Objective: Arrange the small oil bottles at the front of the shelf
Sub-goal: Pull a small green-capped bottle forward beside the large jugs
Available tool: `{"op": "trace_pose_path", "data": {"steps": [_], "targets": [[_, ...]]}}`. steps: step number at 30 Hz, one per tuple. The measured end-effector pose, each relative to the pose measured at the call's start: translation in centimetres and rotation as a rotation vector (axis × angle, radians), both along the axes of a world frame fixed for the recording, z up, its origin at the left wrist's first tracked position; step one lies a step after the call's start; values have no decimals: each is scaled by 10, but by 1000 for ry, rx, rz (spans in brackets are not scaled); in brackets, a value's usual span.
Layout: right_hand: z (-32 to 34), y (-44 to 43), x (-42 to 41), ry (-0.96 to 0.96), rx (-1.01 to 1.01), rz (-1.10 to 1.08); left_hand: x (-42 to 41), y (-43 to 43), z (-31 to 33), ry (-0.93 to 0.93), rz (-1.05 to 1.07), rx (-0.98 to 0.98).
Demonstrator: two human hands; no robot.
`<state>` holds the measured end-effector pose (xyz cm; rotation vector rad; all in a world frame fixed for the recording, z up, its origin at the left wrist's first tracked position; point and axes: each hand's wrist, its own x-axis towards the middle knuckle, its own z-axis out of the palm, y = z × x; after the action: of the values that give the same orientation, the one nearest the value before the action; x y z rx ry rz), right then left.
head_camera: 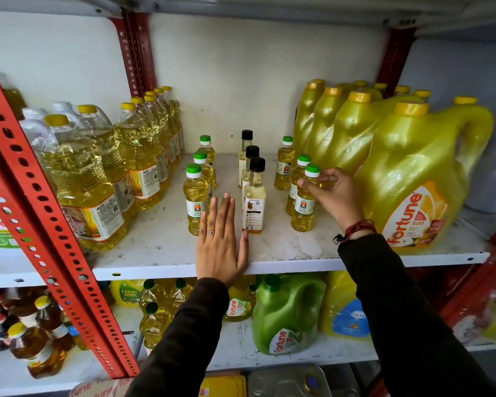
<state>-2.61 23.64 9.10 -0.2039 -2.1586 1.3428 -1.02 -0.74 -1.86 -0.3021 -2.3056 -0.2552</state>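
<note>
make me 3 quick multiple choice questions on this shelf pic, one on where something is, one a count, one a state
1. Where do the black-capped bottles stand?
A. between the two green-capped rows
B. on the lower shelf
C. behind the big jugs

2. How many small green-capped bottles are on this shelf?
A. four
B. six
C. nine

3. What is the right hand doing?
A. resting flat on the shelf
B. hanging clear of everything
C. touching the front right green-capped bottle

Answers:
1 A, the three black caps line up in the middle, with green caps on either side.
2 B, three stand in the left row and three in the right.
3 C, its fingers curl around that bottle near the neck, while the left hand lies flat.
</note>
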Motion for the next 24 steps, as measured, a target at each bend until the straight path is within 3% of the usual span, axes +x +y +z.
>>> {"op": "trace_pose_path", "data": {"steps": [6,18,24], "targets": [[1,11,-6,-101,-40,128,1,0,-1,-2,7,-2],[3,-1,2,-64,20,-16,1,-1,-2,4,-10,11],[-1,1,4,-84,-16,33,-1,-1,-3,14,-3,5]]}}
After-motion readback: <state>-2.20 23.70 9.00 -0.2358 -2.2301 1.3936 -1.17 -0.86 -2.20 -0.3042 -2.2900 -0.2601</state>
